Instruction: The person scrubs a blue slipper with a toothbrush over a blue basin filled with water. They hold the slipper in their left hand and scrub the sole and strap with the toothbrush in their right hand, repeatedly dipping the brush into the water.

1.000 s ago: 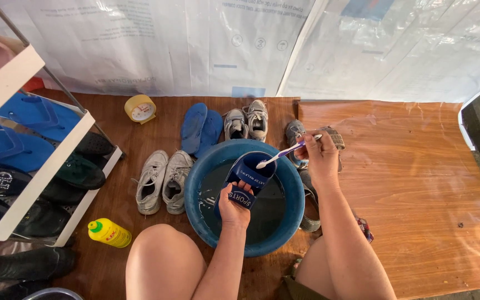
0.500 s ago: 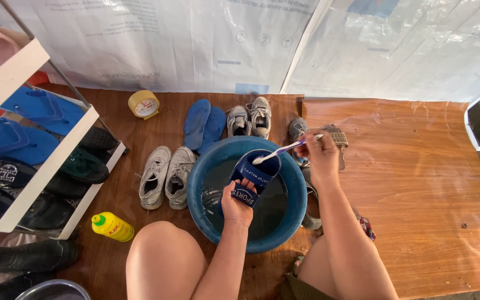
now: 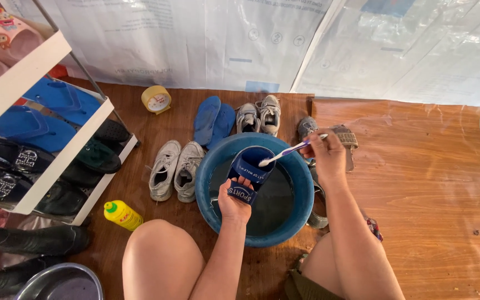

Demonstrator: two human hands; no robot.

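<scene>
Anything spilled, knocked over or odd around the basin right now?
Only the yellow bottle lies on its side on the floor beside the shoe rack. No spill shows. The left hand holds the blue slide sandal over the blue basin; the right hand holds the toothbrush.
</scene>
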